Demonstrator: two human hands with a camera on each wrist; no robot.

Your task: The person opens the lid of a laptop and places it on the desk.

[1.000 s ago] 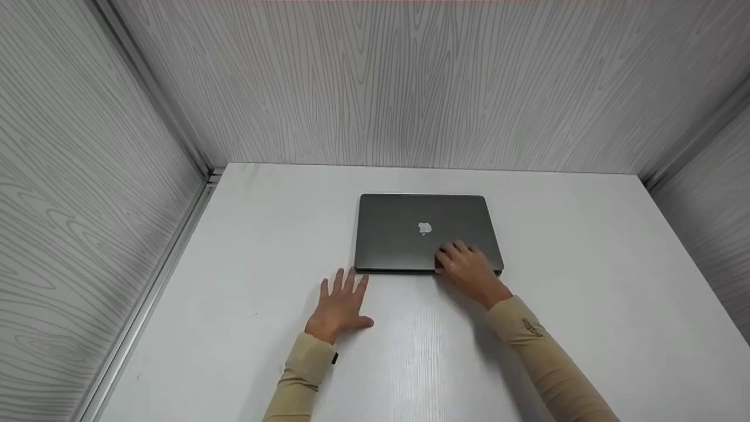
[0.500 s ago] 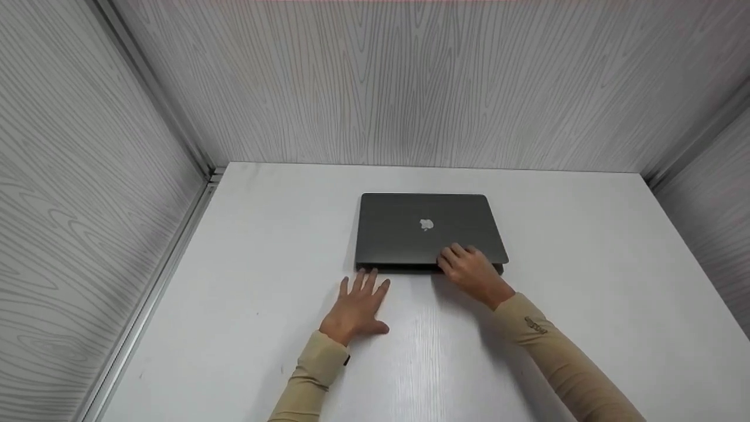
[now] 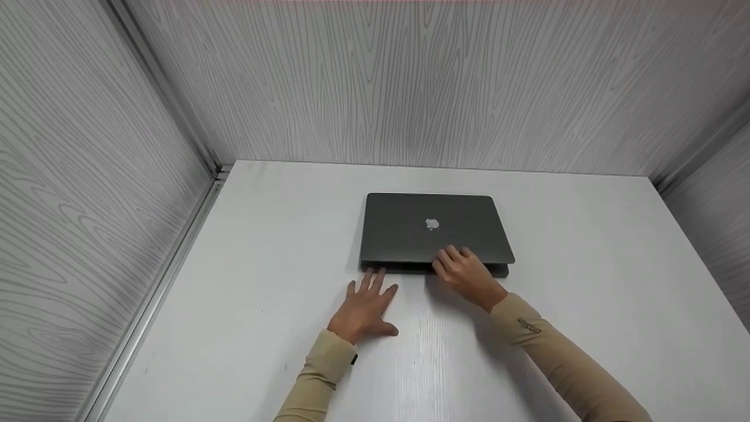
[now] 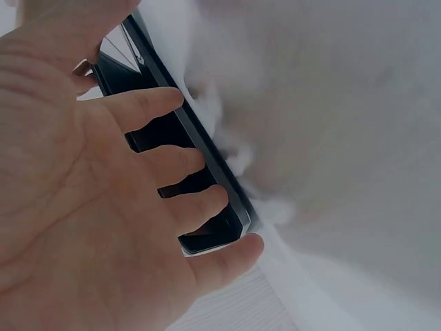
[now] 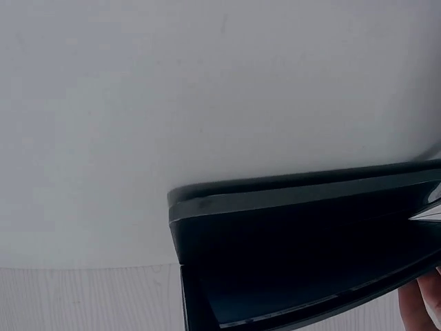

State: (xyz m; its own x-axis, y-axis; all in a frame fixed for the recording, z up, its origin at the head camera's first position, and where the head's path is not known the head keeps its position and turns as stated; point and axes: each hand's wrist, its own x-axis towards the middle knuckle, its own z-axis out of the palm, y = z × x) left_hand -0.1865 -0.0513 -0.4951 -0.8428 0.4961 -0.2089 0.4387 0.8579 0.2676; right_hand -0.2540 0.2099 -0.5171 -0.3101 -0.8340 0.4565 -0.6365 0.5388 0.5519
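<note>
A dark grey laptop (image 3: 398,228) with a pale apple logo lies on the white table, its lid raised a little at the near edge. My right hand (image 3: 467,278) grips that lid edge right of its middle. Fingers (image 5: 417,310) of this hand show on the lid's outer side in the right wrist view, where a dark gap opens between lid and base. With fingers spread and straight, my left hand (image 3: 362,310) is at the laptop's near left corner. Its fingertips reach the base's front edge, also seen beyond the palm (image 4: 89,200) in the left wrist view.
The white table (image 3: 281,234) extends around the laptop on all sides. A wood-grain panel (image 3: 410,82) stands behind it, with further panels at left (image 3: 88,205) and right (image 3: 715,205). A metal strip (image 3: 158,287) runs along the left table edge.
The laptop's lid has lifted slightly at its near edge in my right hand. My left hand has shifted right, closer against the laptop's front edge.
</note>
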